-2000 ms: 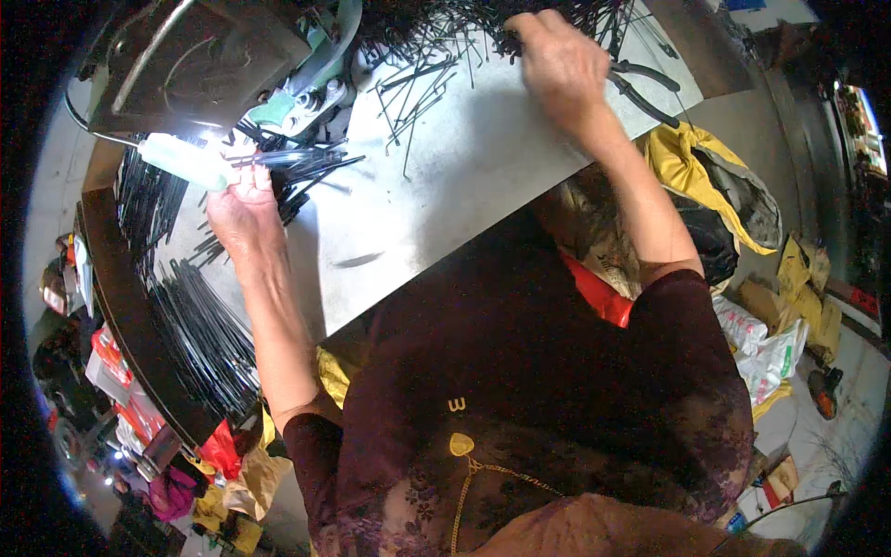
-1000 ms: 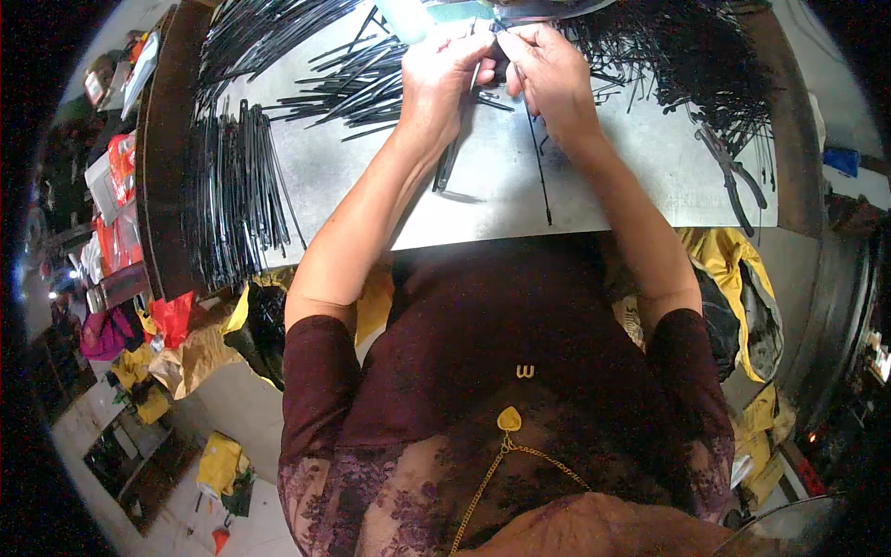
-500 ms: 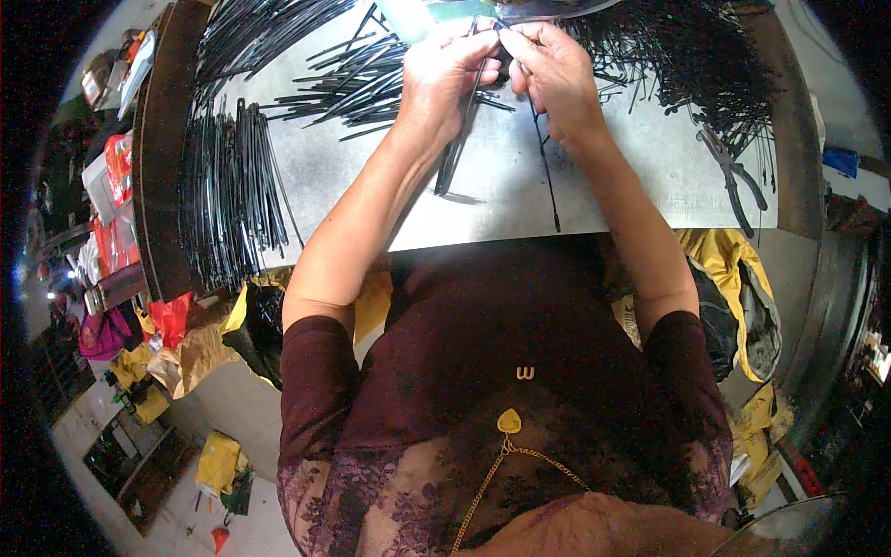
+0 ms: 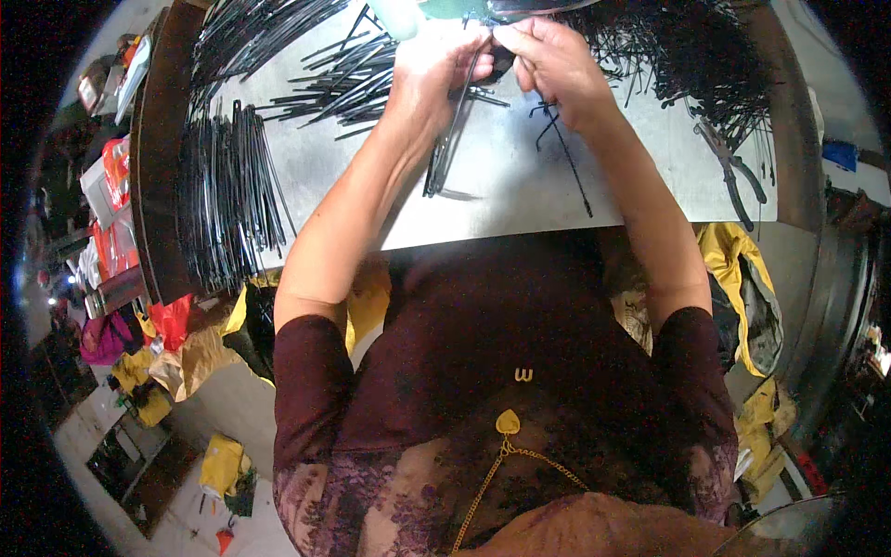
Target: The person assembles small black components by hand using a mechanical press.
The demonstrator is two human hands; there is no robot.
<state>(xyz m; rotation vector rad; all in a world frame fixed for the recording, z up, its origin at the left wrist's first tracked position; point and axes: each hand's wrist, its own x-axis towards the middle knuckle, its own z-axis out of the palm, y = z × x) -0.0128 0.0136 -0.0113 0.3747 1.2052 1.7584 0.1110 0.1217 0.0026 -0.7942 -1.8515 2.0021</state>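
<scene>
Under the bright light at the table's far edge, my two hands are close together. My left hand (image 4: 436, 70) is closed on a few long, flat black strips (image 4: 445, 144), whose free ends slant down toward the table's near edge. My right hand (image 4: 566, 74) is closed too, thumb and forefinger pinched near the left fingertips. From under it hangs a thin, dark, rod-like piece (image 4: 572, 165) with small side prongs at its upper part. What the fingertips pinch between them is too bright and small to make out.
Loose black strips (image 4: 348, 88) spread left of my hands, beside a neater bundle (image 4: 232, 186) at the left edge. Tangled dark thin pieces (image 4: 687, 56) are heaped at the far right. Dark-handled pliers (image 4: 731, 172) lie below them on the pale metal tabletop (image 4: 334, 195).
Both hands have shifted slightly, the right one outward. The pronged piece's lower end has swung to the right, and the strips in my left hand have moved a little left.
</scene>
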